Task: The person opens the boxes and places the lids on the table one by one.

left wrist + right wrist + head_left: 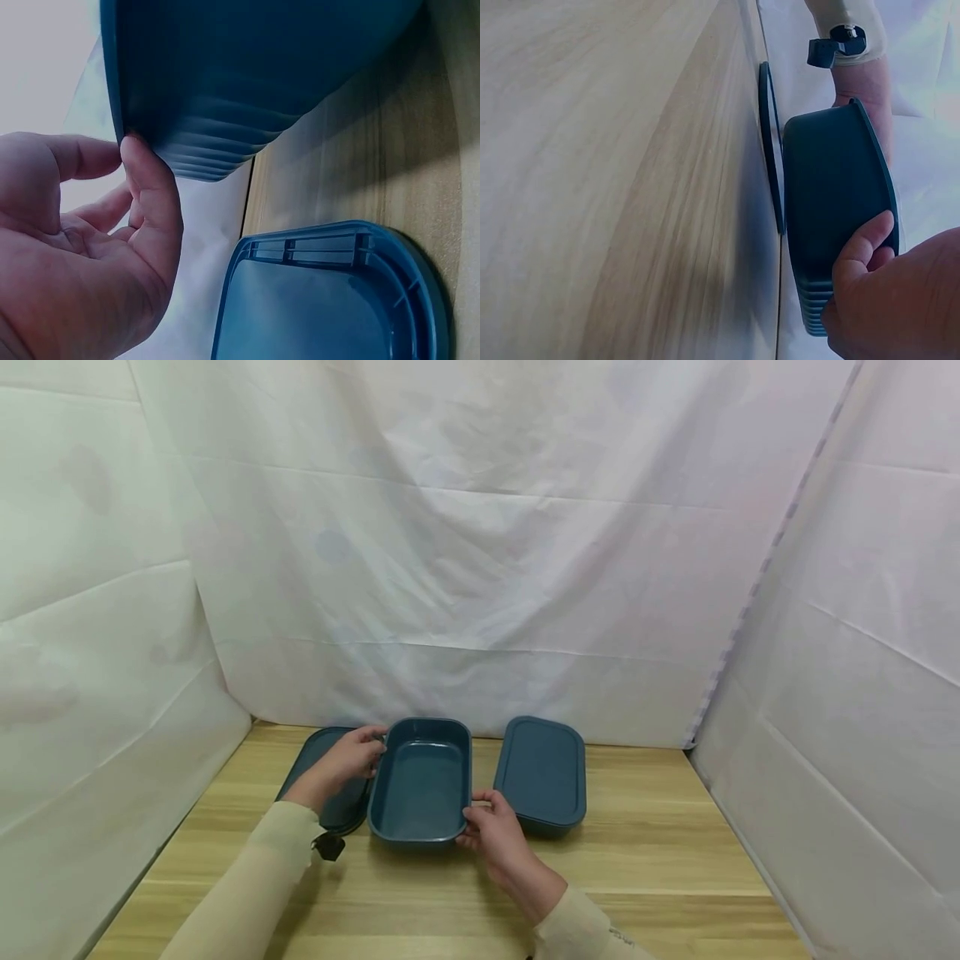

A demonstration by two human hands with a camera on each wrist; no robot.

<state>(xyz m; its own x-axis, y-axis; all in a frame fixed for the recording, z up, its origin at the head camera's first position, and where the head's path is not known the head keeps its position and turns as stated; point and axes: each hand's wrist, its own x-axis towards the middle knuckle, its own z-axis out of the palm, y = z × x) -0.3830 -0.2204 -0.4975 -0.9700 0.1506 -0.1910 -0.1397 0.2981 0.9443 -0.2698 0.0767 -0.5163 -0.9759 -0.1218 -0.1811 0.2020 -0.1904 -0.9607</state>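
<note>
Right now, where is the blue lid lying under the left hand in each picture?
Head: the flat lid lies left of centre on the table, partly under the left hand.
Left wrist: bottom right, underside up, ribs showing.
Right wrist: a thin dark edge flat against the wood, upper middle.
Shared landmark: the open blue container next to it.
</note>
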